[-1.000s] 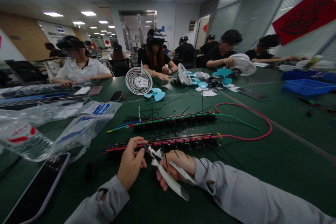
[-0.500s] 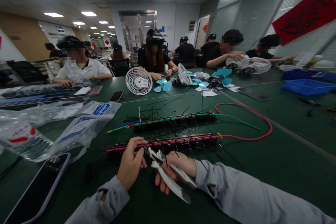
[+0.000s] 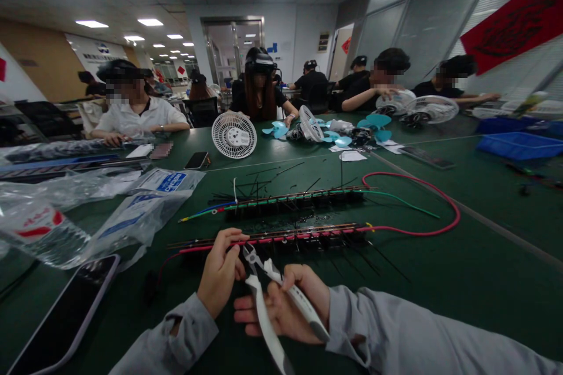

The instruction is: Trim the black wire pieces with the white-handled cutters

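My left hand curls at the near wire harness, its fingertips on the red cable near the harness's left end. What lies between thumb and fingers is partly hidden. In my right hand are diagonal cutters with white and grey handles, spread wide. Their jaws are parted, close to my left fingertips and just below the red cable. Thin black cable-tie tails stick out from the near harness. Behind it lies a second wire harness with green and blue wires and more black tails.
A phone, a water bottle and plastic bags lie on the left. A red cable loop curves at the right. Fan parts, a white fan grille and a blue tray stand farther back, with several people seated around.
The cutters' handles have spread apart and their jaws now show open. My right fingers have stretched out. My left hand stays at the near harness. Across the table, a blue fan blade has moved.
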{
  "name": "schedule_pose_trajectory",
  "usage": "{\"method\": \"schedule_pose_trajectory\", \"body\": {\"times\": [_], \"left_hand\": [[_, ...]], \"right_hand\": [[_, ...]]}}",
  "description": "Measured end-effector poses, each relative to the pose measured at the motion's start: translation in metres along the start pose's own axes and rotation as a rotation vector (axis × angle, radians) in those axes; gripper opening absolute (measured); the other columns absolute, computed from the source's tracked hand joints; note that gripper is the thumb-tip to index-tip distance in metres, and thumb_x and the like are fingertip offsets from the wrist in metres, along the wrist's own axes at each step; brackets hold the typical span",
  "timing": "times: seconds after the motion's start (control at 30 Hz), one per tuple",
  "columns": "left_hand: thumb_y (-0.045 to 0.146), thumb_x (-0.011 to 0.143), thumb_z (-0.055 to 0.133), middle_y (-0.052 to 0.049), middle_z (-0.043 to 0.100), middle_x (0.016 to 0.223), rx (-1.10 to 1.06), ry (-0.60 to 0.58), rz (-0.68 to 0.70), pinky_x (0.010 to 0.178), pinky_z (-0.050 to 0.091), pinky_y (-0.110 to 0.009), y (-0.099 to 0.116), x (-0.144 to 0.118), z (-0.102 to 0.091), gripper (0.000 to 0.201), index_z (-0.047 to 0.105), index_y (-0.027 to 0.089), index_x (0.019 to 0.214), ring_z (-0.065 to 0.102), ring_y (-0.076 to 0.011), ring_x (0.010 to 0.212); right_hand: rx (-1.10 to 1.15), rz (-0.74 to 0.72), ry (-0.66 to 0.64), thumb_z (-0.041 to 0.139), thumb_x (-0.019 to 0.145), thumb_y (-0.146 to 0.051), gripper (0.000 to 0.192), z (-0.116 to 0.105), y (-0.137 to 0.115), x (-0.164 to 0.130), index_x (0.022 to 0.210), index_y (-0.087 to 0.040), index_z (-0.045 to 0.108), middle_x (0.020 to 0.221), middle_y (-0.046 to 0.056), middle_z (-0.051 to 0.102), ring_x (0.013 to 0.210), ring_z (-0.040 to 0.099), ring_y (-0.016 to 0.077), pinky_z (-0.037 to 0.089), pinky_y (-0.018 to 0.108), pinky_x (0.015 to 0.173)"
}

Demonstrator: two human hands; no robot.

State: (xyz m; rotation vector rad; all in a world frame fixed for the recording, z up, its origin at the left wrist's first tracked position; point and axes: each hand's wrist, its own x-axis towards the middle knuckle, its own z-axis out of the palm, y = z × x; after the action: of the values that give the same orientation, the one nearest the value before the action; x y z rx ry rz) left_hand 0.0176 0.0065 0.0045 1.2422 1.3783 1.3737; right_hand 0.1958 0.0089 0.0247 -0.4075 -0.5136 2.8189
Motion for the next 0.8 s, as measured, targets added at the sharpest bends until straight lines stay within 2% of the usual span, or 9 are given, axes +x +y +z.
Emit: {"method": "schedule_pose_trajectory", "body": {"times": [0.3,0.53,0.8], "left_hand": [[0.03,0.084,0.043,-0.008,0.058,0.107,-0.003,0.004,0.0,0.035,0.041,-0.018,0.0005,0.0004,0.0005,0.024,0.042,0.02,0.106,0.05,-0.0029,0.039],[0.029,0.083,0.044,-0.007,0.06,0.105,-0.016,0.012,-0.002,0.035,0.041,-0.017,-0.0003,0.001,0.0008,0.025,0.043,0.02,0.106,0.05,-0.003,0.038],[0.03,0.083,0.044,-0.007,0.059,0.106,-0.012,0.001,0.005,0.035,0.041,-0.018,-0.0007,0.0017,0.0006,0.024,0.043,0.02,0.105,0.049,-0.0022,0.037]], "right_hand": [[0.081,-0.044,0.018,0.045,0.055,-0.03,0.028,0.0044,0.0051,0.0002,0.059,-0.009,0.063,0.1,0.015,0.062,0.103,0.054,0.0262,0.026,0.04,0.1],[0.05,-0.048,0.041,0.046,0.056,-0.031,0.029,0.0053,0.0047,0.0004,0.064,-0.008,0.062,0.102,0.018,0.06,0.1,0.055,0.0257,0.029,0.041,0.098],[0.032,-0.003,0.028,0.044,0.057,-0.033,0.031,-0.0045,0.0067,0.0031,0.064,-0.008,0.06,0.106,0.022,0.058,0.103,0.054,0.0284,0.03,0.043,0.096]]}}
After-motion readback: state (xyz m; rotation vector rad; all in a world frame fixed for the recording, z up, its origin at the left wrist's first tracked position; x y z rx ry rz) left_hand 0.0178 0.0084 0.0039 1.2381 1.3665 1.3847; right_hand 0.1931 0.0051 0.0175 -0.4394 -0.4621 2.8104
